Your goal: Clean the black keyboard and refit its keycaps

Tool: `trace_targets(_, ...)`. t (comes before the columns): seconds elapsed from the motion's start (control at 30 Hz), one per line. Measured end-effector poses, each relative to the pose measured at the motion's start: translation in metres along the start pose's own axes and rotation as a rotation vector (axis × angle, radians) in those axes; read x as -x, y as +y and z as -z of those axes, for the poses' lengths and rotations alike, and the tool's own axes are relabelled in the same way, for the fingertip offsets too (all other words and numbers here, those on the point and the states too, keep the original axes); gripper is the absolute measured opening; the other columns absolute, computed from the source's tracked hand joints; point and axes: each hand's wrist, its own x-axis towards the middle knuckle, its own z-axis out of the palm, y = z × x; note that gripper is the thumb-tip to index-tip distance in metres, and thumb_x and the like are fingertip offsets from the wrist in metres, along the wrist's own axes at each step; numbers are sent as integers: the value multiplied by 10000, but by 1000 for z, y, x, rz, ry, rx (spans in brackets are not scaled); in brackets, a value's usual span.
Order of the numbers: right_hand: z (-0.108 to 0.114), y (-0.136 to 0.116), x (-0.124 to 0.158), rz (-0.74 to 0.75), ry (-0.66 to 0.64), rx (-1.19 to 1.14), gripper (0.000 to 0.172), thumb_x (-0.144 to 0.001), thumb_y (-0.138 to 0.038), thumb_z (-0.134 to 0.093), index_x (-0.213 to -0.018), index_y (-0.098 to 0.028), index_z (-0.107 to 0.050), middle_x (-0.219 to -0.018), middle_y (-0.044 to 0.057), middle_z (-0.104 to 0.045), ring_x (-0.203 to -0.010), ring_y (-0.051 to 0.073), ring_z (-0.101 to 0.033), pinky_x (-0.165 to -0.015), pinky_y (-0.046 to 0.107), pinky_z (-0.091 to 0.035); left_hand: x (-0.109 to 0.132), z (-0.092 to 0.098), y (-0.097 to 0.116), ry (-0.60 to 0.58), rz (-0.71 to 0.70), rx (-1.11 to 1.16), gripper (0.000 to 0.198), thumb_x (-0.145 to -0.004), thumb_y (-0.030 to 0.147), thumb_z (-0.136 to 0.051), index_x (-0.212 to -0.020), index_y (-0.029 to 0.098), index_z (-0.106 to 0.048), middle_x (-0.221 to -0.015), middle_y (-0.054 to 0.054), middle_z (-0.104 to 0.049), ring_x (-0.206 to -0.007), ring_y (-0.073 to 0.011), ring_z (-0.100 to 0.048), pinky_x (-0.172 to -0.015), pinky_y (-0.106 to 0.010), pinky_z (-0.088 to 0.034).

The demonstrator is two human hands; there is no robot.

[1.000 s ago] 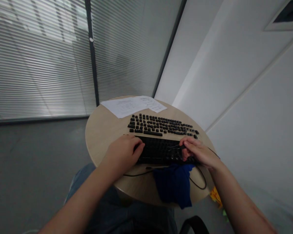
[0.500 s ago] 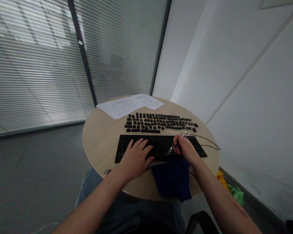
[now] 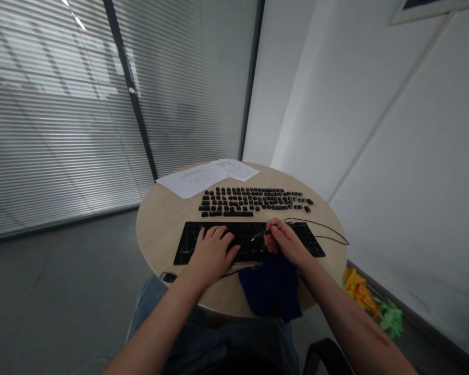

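Note:
A black keyboard base (image 3: 184,245) lies across the near half of a round wooden table, its keycaps off at least in part. My left hand (image 3: 213,255) rests on its left half, palm down, fingers spread and holding nothing. My right hand (image 3: 283,240) is closed over the right half around a thin keycap puller (image 3: 260,235) with metal wire ends. The puller's tip points left, down at the keyboard; whether it touches is too small to tell. Behind the keyboard, loose black keycaps (image 3: 250,200) are laid out in rows, with a long space bar (image 3: 238,214) in front.
A dark blue cloth (image 3: 271,289) hangs over the table's (image 3: 152,224) front edge. Printed papers (image 3: 191,179) lie at the back left. A black cable (image 3: 334,224) loops on the right. A small dark object (image 3: 168,277) sits by the front left edge.
My right hand has moved slightly left along the keyboard, and the puller lies flatter, its tip farther left. My left hand stays on the keyboard, fingers a little more bent. The view has shifted slightly.

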Motion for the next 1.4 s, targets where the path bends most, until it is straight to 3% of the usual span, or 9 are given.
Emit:
trace_targets(0.13,1,3,3,-17,16,48,493,-951,-716,-445,-894,-229,-492,-551,-63,-525,-446,103,-456,-445,213,-331,0,3,1,14,19,41,255,-994,399,-527,-1050,223,-703,-1314,-136,-662,-1268,-355,-565,-1123,-676,-344)
trace_targets(0.3,-3,9,4,13,-12,110,462,-992,-672,-408,-899,-228,-495,-559,-69,-492,-456,104,-440,-454,218,-330,1,3,3,29,-22,95,302,-982,385,-544,-1189,210,-678,-1364,-144,-641,-1301,-327,-561,-1177,-626,-323)
trace_targets(0.57,-4,13,2,28,-39,245,426,-1022,-620,-374,-892,-231,-488,-533,-78,-470,-422,99,-428,-428,207,-314,7,-5,11,-90,-126,99,552,-891,471,-672,-1373,213,-594,-1525,-162,-527,-1445,-351,-437,-1218,-600,-268)
trace_targets(0.73,-4,10,3,38,-58,276,398,-1034,-589,-365,-886,-236,-477,-526,-81,-450,-424,105,-402,-432,217,-292,7,-10,11,-93,-131,50,553,-891,433,-675,-1391,219,-577,-1534,-158,-519,-1463,-346,-414,-1223,-585,-253)
trace_targets(0.93,-9,-5,8,88,-140,538,266,-1042,-422,-399,-881,-238,-506,-586,-49,-499,-507,133,-458,-523,248,-340,6,-10,12,-100,-139,33,546,-914,435,-643,-1402,203,-569,-1531,-173,-518,-1457,-356,-417,-1217,-590,-250)
trace_targets(1.07,-10,-6,11,207,-176,677,186,-997,-340,-458,-856,-231,-516,-654,-22,-538,-577,144,-511,-582,264,-367,6,-10,13,-112,-137,31,545,-920,450,-627,-1400,199,-566,-1542,-170,-505,-1461,-353,-409,-1215,-593,-245)
trace_targets(1.17,-6,4,12,230,-129,589,228,-1010,-375,-438,-853,-228,-512,-643,-23,-538,-552,135,-503,-559,256,-372,6,-10,12,-115,-144,22,541,-930,463,-610,-1403,204,-558,-1545,-161,-503,-1462,-344,-407,-1219,-581,-238)
trace_targets(1.3,-2,21,11,144,-37,364,336,-1031,-515,-415,-873,-230,-499,-568,-53,-512,-447,109,-447,-466,231,-340,6,-13,11,-101,-149,16,556,-921,480,-621,-1406,216,-552,-1541,-149,-508,-1463,-343,-404,-1219,-574,-236)
trace_targets(1.4,-3,25,8,140,97,156,415,-1019,-620,-379,-859,-245,-452,-546,-74,-479,-390,97,-404,-407,219,-294,6,-13,11,-111,-150,22,562,-920,470,-626,-1411,207,-550,-1543,-160,-505,-1460,-353,-410,-1214,-591,-243)
